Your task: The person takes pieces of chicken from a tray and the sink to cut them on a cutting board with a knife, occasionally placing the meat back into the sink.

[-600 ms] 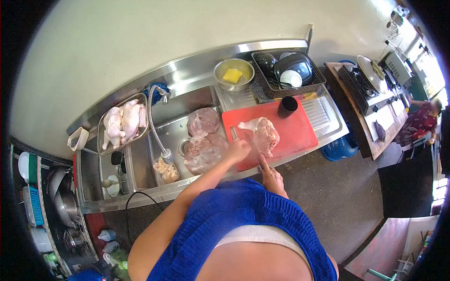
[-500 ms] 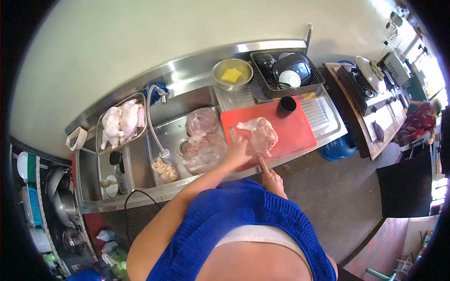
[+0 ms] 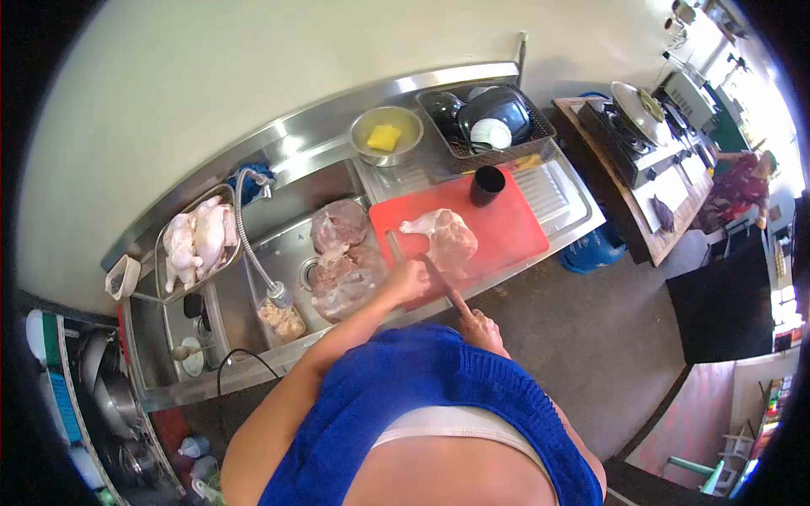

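Note:
A knife (image 3: 439,277) is in my right hand (image 3: 483,331), its blade angled up and left over the red cutting board (image 3: 515,223). Close to the blade, at the board's lower left, my left hand (image 3: 407,281) has its fingers closed; whatever they hold is hidden. A piece of raw chicken (image 3: 451,240) lies on the board, just above the knife. Behind it a black cup (image 3: 487,185) stands upright on the board. Left of the board, clear bags of raw meat (image 3: 348,282) lie in the sink.
Whole chickens fill a tray (image 3: 234,244) at the left, near a flexible faucet (image 3: 245,228). A steel bowl (image 3: 363,139) with a yellow sponge and a dish rack (image 3: 544,131) stand behind the board. A stove (image 3: 629,160) and another person (image 3: 741,190) are at the right.
The whole view has shifted, moving the counter left in the picture. Between my hands, the knife blade shows more clearly, with the chicken farther from my left hand.

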`<state>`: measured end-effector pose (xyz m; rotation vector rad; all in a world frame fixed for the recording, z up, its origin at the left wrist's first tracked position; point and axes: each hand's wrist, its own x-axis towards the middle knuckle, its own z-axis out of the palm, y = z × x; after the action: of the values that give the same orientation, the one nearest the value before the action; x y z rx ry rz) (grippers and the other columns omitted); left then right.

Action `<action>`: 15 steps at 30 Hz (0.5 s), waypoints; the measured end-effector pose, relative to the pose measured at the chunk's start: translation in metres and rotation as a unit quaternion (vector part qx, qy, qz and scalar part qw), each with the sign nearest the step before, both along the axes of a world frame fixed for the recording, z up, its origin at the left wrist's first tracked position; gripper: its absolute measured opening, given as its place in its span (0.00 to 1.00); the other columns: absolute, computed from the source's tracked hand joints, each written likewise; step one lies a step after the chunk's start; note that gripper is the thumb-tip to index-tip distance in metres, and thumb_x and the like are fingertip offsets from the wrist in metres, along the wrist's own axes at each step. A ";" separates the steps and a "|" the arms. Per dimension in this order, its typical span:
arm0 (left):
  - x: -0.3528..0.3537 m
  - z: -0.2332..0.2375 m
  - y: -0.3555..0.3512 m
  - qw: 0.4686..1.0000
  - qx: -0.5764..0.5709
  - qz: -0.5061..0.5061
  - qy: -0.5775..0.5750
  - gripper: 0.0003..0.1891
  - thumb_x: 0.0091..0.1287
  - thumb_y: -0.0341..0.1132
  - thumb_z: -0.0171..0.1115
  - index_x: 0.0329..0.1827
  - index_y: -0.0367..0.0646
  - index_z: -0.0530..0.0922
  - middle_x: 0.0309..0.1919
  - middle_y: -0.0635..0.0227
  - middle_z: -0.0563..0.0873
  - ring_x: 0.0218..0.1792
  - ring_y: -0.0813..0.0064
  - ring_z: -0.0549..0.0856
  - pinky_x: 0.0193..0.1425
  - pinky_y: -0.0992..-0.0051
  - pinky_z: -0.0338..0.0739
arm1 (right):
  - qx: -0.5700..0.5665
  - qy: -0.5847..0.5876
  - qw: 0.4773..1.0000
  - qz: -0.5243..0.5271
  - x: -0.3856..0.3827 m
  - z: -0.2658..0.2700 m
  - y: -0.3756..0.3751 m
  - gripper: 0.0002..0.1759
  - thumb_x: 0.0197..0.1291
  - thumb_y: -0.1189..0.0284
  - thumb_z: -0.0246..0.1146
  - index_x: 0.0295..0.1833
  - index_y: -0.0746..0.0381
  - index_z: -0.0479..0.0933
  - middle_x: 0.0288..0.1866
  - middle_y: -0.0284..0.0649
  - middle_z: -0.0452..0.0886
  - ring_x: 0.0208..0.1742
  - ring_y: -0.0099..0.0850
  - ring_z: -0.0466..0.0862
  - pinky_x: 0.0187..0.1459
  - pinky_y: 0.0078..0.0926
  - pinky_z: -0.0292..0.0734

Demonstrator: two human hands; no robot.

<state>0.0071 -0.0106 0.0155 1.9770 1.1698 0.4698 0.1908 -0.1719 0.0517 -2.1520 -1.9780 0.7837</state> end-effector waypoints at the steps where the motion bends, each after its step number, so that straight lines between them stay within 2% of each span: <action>1: -0.005 0.011 -0.004 0.991 -0.129 -0.002 -0.025 0.10 0.57 0.33 0.66 0.25 0.35 0.76 0.25 0.57 0.84 0.26 0.66 0.87 0.31 0.66 0.79 | 0.000 0.003 1.000 0.009 0.001 -0.004 0.000 0.45 0.64 0.69 0.58 0.81 0.33 0.44 0.48 0.55 0.80 0.47 0.57 0.84 0.48 0.53 0.80; 2: -0.013 0.007 -0.001 0.995 -0.084 -0.021 -0.046 0.11 0.63 0.31 0.65 0.24 0.38 0.75 0.24 0.62 0.84 0.23 0.76 0.86 0.28 0.72 0.78 | -0.004 0.007 1.000 -0.003 0.003 -0.009 0.002 0.46 0.63 0.70 0.59 0.81 0.33 0.44 0.47 0.55 0.81 0.47 0.57 0.84 0.47 0.53 0.80; 4: -0.030 0.006 0.012 0.976 -0.129 0.015 -0.177 0.09 0.66 0.27 0.62 0.26 0.39 0.74 0.23 0.67 0.82 0.24 0.78 0.84 0.27 0.73 0.77 | -0.017 -0.002 1.000 -0.002 0.006 -0.017 0.006 0.48 0.61 0.71 0.61 0.80 0.32 0.44 0.44 0.53 0.81 0.45 0.54 0.85 0.45 0.54 0.79; 5: -0.044 0.021 0.023 0.975 -0.115 0.032 -0.185 0.07 0.68 0.25 0.59 0.29 0.39 0.74 0.23 0.70 0.81 0.23 0.79 0.82 0.26 0.74 0.76 | 0.022 0.023 0.999 -0.004 0.007 -0.017 0.005 0.47 0.62 0.71 0.60 0.80 0.32 0.44 0.42 0.53 0.82 0.44 0.55 0.84 0.45 0.52 0.79; 6: -0.059 0.053 0.029 0.975 -0.062 0.071 -0.199 0.06 0.64 0.29 0.59 0.28 0.39 0.77 0.20 0.67 0.82 0.21 0.73 0.83 0.27 0.70 0.76 | 0.065 0.064 0.996 0.000 0.001 -0.001 0.005 0.45 0.62 0.72 0.59 0.80 0.35 0.48 0.41 0.55 0.82 0.43 0.54 0.84 0.44 0.51 0.78; 7: -0.079 0.064 0.043 0.978 0.052 0.095 -0.176 0.03 0.62 0.26 0.57 0.31 0.39 0.79 0.24 0.61 0.84 0.27 0.68 0.85 0.31 0.68 0.77 | 0.116 0.132 0.984 -0.020 0.004 -0.010 0.006 0.40 0.59 0.79 0.59 0.77 0.40 0.62 0.36 0.58 0.82 0.39 0.56 0.84 0.42 0.49 0.77; 8: -0.100 0.115 0.035 0.979 0.066 0.141 -0.132 0.05 0.60 0.26 0.56 0.34 0.40 0.80 0.30 0.56 0.85 0.34 0.61 0.86 0.40 0.64 0.79 | 0.097 0.135 0.986 -0.016 0.001 -0.001 0.006 0.40 0.59 0.80 0.60 0.77 0.43 0.62 0.38 0.57 0.82 0.40 0.55 0.84 0.43 0.48 0.77; 9: -0.129 0.125 0.042 0.969 0.119 0.197 -0.089 0.06 0.60 0.27 0.56 0.36 0.41 0.81 0.33 0.54 0.85 0.37 0.56 0.85 0.46 0.62 0.78 | 0.078 0.136 0.987 -0.017 -0.002 0.014 0.007 0.40 0.59 0.81 0.60 0.77 0.45 0.63 0.40 0.57 0.82 0.41 0.54 0.84 0.43 0.46 0.77; 10: -0.154 0.145 0.040 0.956 0.111 0.237 -0.130 0.07 0.62 0.28 0.56 0.38 0.40 0.82 0.35 0.53 0.85 0.39 0.54 0.84 0.50 0.61 0.77 | 0.074 0.140 0.987 0.007 -0.002 0.018 0.008 0.40 0.59 0.81 0.60 0.77 0.45 0.63 0.40 0.57 0.82 0.41 0.54 0.84 0.43 0.46 0.77; 11: -0.177 0.172 0.030 0.936 0.232 0.255 -0.072 0.08 0.67 0.21 0.52 0.41 0.36 0.80 0.33 0.67 0.83 0.30 0.79 0.81 0.34 0.75 0.78 | 0.096 0.165 0.982 -0.001 -0.001 0.020 0.010 0.39 0.59 0.83 0.61 0.76 0.48 0.63 0.37 0.57 0.81 0.38 0.53 0.83 0.42 0.44 0.77; 12: -0.203 0.183 0.021 0.928 0.200 0.292 -0.115 0.07 0.68 0.22 0.53 0.45 0.37 0.79 0.31 0.69 0.82 0.29 0.80 0.80 0.35 0.76 0.78 | 0.120 0.192 0.974 -0.012 -0.001 0.020 0.016 0.39 0.58 0.84 0.61 0.76 0.51 0.64 0.35 0.56 0.81 0.35 0.53 0.83 0.41 0.42 0.78; 13: -0.239 0.175 0.020 0.910 0.169 0.340 -0.165 0.08 0.68 0.23 0.55 0.47 0.38 0.79 0.31 0.69 0.82 0.30 0.81 0.80 0.35 0.76 0.78 | 0.120 0.197 0.973 -0.002 -0.003 0.019 0.023 0.39 0.58 0.84 0.61 0.76 0.51 0.64 0.35 0.56 0.81 0.35 0.53 0.83 0.41 0.42 0.78; 14: -0.257 0.193 0.002 0.890 0.168 0.411 -0.105 0.09 0.67 0.22 0.57 0.48 0.39 0.79 0.31 0.69 0.82 0.31 0.82 0.80 0.34 0.78 0.78 | 0.158 0.201 0.967 0.004 -0.004 0.017 0.030 0.38 0.59 0.83 0.61 0.76 0.53 0.64 0.31 0.55 0.79 0.30 0.48 0.80 0.38 0.38 0.77; 15: -0.280 0.187 -0.007 0.868 0.188 0.444 -0.119 0.09 0.65 0.22 0.58 0.47 0.39 0.80 0.30 0.69 0.82 0.29 0.82 0.80 0.32 0.78 0.77 | 0.193 0.203 0.960 0.009 -0.006 0.016 0.033 0.37 0.59 0.82 0.61 0.76 0.54 0.64 0.26 0.53 0.77 0.26 0.44 0.78 0.35 0.35 0.76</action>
<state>-0.2731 -0.0177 0.2026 1.4857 1.8918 1.4604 0.1852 -0.1389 0.0675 -1.6064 -1.7609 0.7005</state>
